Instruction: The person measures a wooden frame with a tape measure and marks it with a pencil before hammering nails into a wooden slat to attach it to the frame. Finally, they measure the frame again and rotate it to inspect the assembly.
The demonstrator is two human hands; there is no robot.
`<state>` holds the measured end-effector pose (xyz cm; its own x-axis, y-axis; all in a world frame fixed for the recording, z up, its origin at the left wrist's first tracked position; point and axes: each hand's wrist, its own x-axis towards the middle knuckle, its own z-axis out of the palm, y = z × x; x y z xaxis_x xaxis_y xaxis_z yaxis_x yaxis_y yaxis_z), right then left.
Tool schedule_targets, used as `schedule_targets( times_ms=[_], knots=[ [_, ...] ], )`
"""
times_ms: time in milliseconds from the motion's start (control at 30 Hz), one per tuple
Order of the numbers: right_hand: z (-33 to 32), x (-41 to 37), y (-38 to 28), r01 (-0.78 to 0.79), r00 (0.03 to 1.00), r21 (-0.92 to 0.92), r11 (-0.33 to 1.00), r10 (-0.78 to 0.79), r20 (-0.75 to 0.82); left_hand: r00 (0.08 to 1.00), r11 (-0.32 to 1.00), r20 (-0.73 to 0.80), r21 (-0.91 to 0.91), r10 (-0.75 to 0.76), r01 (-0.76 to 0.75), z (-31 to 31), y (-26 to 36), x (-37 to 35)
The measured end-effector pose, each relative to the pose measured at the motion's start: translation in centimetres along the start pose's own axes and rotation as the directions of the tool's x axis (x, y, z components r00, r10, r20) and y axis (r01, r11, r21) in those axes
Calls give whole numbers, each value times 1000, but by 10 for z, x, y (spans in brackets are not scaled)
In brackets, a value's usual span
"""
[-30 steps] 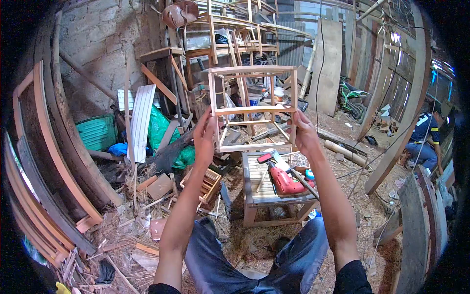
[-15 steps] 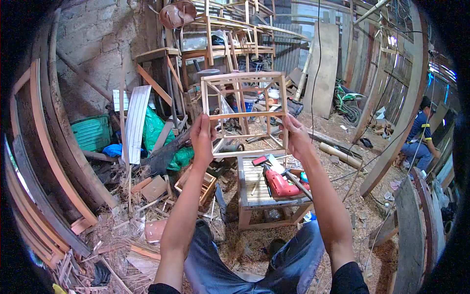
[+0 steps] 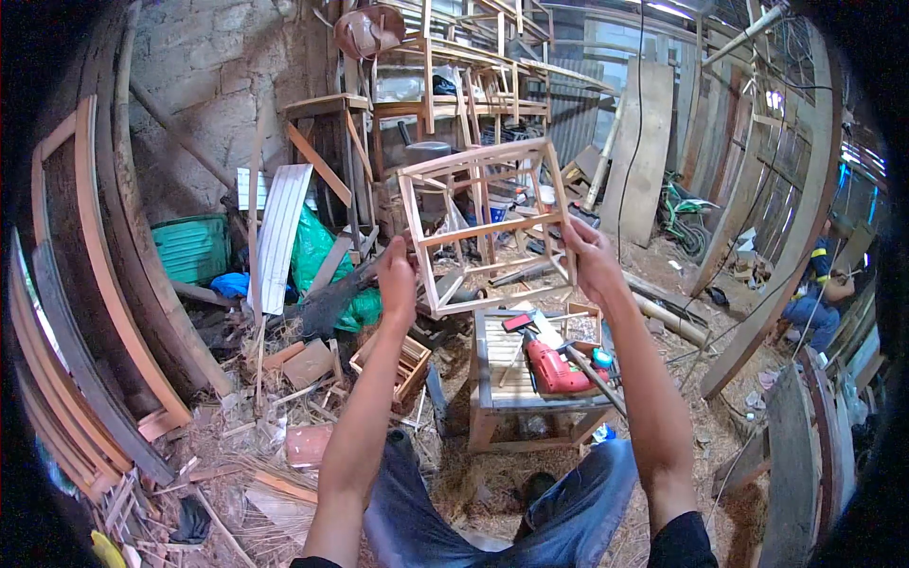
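Note:
A small box-shaped frame of light wood sticks is raised in front of me, tilted, its left side lower. My right hand grips its right upright near the crossbar end. Just beside the left upright is my left hand, fingers loosely curled and apart from the wood. Below, a low slatted wooden table bears a red power drill, a long tool handle lying over the drill, a red-and-black item, a turquoise roll and a small box of tiny pieces.
A slatted wooden crate lies left of the table amid wood scraps and shavings. Curved boards lean at the left, planks at the right. Wooden frames are stacked behind. Another person crouches at far right.
The wooden frame has tipped from level to a slant. My left hand has come off its left upright, while the right hand keeps its grip. The view has shifted slightly.

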<state>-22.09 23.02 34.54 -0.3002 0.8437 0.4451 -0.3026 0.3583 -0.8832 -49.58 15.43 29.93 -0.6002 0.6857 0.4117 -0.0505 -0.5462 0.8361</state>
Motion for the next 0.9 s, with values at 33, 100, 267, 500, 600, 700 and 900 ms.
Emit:
schedule_targets(
  times_ms=[33,100,267,500,600,700,900],
  knots=[
    [-2,0,-2,3,1000,-37,999,-2,29,999,998,-30,65,21,-19,-5,-2,3],
    [-1,-3,-9,16,999,-100,995,-13,39,976,905,-134,413,171,-102,-17,-7,16],
    [23,-28,-34,45,999,-235,971,-40,26,821,649,116,555,558,-520,7,42,-28],
    [-7,-26,-12,77,996,-177,981,-82,-18,992,927,29,360,-125,106,-15,-28,3],
    [-18,-23,-18,-65,998,25,998,65,7,914,921,291,-187,-281,343,7,-1,-21],
    [-11,-26,-24,-112,992,148,983,119,-37,934,909,296,-297,-202,291,19,18,-19],
    [-32,-25,-20,-353,927,317,880,376,-12,779,813,495,-218,-385,540,26,46,16]
  ],
)
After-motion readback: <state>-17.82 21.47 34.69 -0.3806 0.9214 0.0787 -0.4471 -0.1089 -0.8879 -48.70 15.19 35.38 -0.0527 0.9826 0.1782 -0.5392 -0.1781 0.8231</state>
